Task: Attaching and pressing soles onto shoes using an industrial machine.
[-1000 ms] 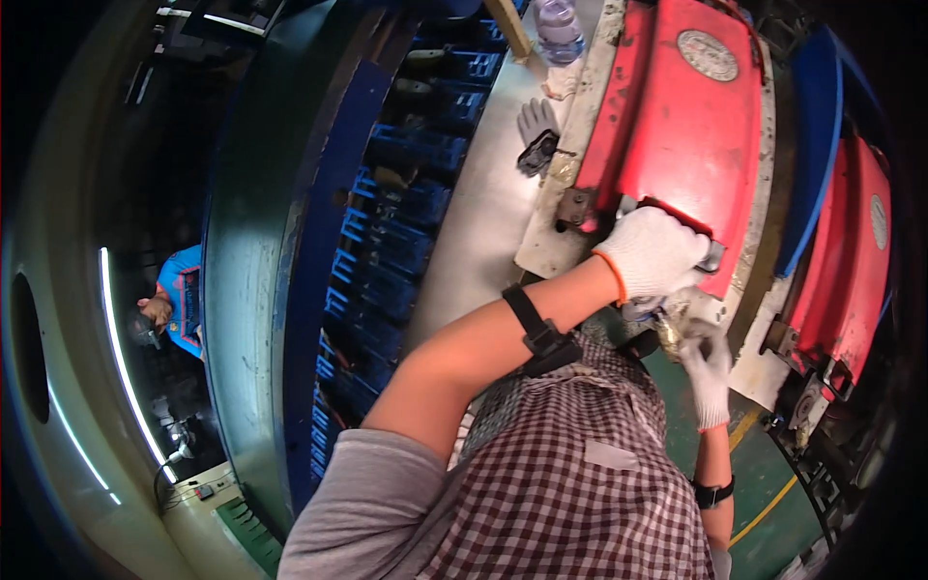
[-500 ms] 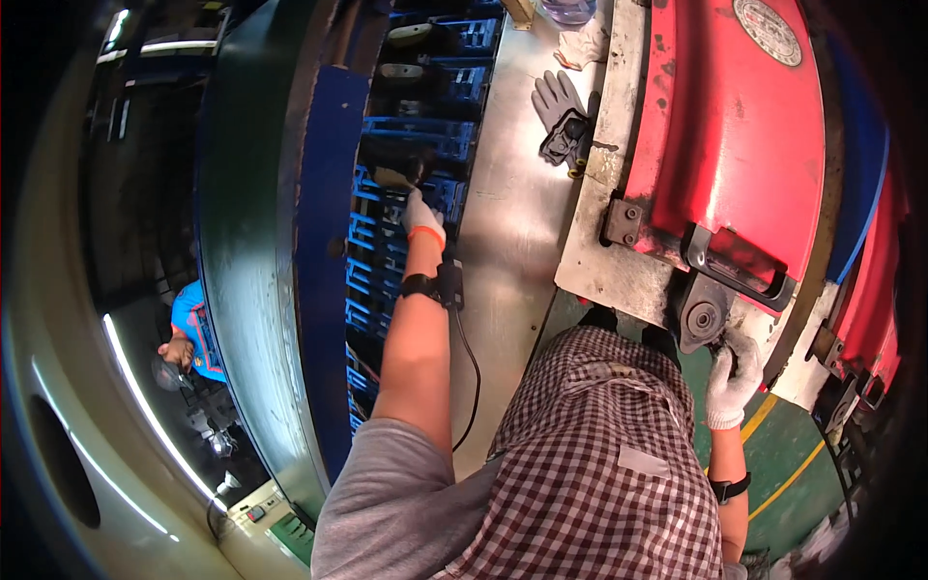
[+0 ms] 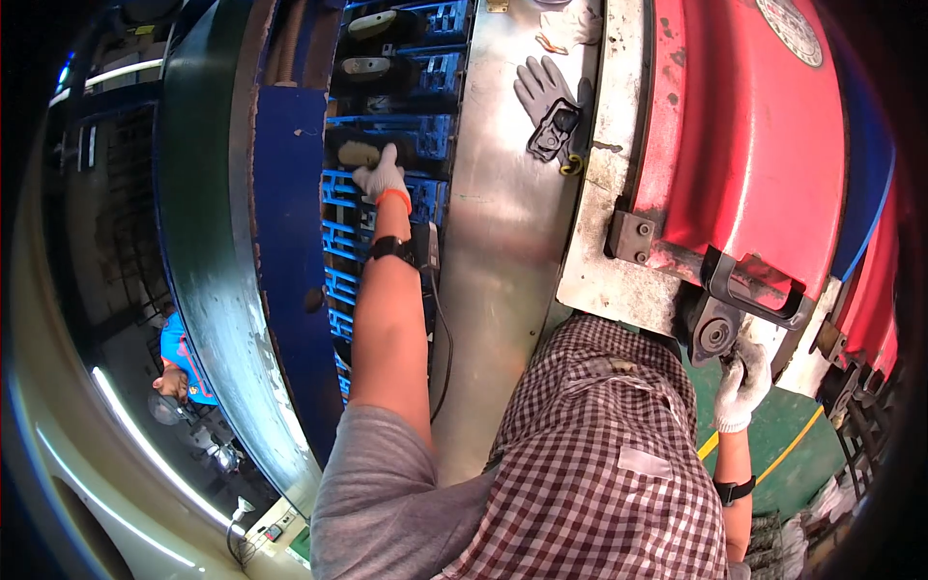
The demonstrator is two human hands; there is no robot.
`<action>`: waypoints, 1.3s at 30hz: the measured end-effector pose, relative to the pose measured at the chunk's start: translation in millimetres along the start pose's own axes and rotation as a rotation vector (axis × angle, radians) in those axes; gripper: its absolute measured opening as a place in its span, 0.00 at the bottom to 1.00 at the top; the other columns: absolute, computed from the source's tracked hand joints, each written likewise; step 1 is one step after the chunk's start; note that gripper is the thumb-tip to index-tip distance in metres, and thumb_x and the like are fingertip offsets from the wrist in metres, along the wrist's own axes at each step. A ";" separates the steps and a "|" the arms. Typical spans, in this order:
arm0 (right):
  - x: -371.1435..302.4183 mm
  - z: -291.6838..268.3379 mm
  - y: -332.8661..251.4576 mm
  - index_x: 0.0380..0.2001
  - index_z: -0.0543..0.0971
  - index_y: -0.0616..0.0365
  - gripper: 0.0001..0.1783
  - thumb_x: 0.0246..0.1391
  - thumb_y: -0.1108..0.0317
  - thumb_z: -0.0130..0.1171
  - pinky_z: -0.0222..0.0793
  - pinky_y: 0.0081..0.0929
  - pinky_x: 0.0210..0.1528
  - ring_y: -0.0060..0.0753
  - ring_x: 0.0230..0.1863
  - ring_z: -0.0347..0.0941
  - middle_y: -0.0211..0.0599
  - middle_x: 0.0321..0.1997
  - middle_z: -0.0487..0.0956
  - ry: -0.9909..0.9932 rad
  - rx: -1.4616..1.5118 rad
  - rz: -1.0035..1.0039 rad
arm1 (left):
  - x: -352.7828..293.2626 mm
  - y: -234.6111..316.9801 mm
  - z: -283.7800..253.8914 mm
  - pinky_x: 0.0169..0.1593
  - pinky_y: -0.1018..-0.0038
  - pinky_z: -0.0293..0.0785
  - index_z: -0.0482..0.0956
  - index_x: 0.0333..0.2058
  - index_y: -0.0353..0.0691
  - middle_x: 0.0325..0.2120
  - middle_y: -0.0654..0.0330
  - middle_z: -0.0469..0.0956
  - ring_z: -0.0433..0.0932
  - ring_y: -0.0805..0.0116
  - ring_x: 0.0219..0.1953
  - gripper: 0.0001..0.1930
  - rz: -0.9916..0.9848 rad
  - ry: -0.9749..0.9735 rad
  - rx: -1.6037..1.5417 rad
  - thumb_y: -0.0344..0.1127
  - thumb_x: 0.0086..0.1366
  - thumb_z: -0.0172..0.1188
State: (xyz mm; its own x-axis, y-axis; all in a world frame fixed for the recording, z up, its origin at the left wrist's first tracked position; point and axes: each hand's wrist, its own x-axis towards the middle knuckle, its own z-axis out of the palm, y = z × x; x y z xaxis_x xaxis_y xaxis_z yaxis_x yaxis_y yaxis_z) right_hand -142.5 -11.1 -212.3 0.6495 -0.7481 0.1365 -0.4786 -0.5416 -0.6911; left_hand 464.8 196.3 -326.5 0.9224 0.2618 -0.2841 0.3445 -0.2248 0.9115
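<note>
My left hand point(image 3: 384, 176), in a white knitted glove with an orange cuff, is at the rack on the left. Its thumb and fingers are apart beside a dark shoe-shaped piece point(image 3: 359, 154) with a pale oval top; whether they touch it is hard to tell. My right hand point(image 3: 743, 385), also white-gloved, is low beside the round black pivot point(image 3: 715, 335) of the red machine point(image 3: 739, 145). Its fingers curl against something dark under that corner; what they hold is hidden.
More dark pieces with pale ovals point(image 3: 365, 67) stand along the blue rack point(image 3: 340, 227). A grey glove point(image 3: 547, 89) lies on the metal ledge point(image 3: 493, 251), a black part point(image 3: 554, 131) against it. A black handle point(image 3: 754, 295) juts from the red machine. Another person point(image 3: 184, 358) is far left.
The view has shifted a little. At the rack, the dark piece by my left hand looked tilted and blurred; now it sits level in line. My right hand stays beside the pivot.
</note>
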 end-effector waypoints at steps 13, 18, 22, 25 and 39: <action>3.2 0.4 4.3 0.43 0.81 0.69 0.16 0.63 0.64 0.55 0.73 0.38 0.44 0.46 0.36 0.76 0.46 0.35 0.79 0.011 0.018 -0.010 | 10.3 0.1 18.2 0.29 0.71 0.74 0.65 0.65 0.33 0.49 0.53 0.77 0.76 0.64 0.31 0.37 0.014 -0.263 0.132 0.39 0.62 0.70; 11.8 -4.9 -7.6 0.41 0.83 0.63 0.14 0.50 0.76 0.57 0.76 0.44 0.45 0.52 0.37 0.80 0.49 0.38 0.83 0.027 0.047 -0.043 | -175.9 27.2 11.5 0.45 0.74 0.76 0.71 0.61 0.37 0.48 0.59 0.75 0.75 0.71 0.42 0.25 0.122 -0.385 -0.090 0.28 0.67 0.63; 20.9 -15.9 -23.2 0.42 0.83 0.62 0.12 0.53 0.75 0.60 0.77 0.45 0.46 0.56 0.40 0.81 0.52 0.36 0.83 -0.051 0.133 -0.011 | -273.6 66.5 -1.9 0.62 0.69 0.75 0.71 0.62 0.34 0.58 0.54 0.76 0.78 0.63 0.57 0.23 0.470 -0.664 -0.028 0.23 0.69 0.60; 29.9 -30.4 -33.4 0.42 0.84 0.60 0.12 0.55 0.71 0.63 0.77 0.43 0.47 0.51 0.40 0.81 0.48 0.37 0.84 -0.152 0.227 0.059 | -371.2 119.2 14.4 0.60 0.69 0.76 0.73 0.60 0.34 0.54 0.55 0.78 0.80 0.65 0.53 0.23 0.629 -0.840 -0.012 0.21 0.66 0.61; -54.5 -259.5 169.1 0.55 0.81 0.59 0.17 0.70 0.64 0.55 0.72 0.36 0.59 0.46 0.54 0.78 0.45 0.53 0.82 0.793 -0.685 0.388 | -686.5 132.8 117.7 0.60 0.54 0.69 0.75 0.49 0.38 0.49 0.51 0.75 0.72 0.47 0.56 0.24 1.574 -1.514 0.024 0.32 0.50 0.66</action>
State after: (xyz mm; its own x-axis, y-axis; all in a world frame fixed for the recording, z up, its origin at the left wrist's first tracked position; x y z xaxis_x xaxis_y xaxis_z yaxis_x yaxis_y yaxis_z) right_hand -412.2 -161.4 -152.4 -0.0584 -0.8127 0.5797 -0.9504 -0.1325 -0.2815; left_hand -102.1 -123.7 -45.4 -0.2305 -0.8241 0.5175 -0.6277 0.5323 0.5680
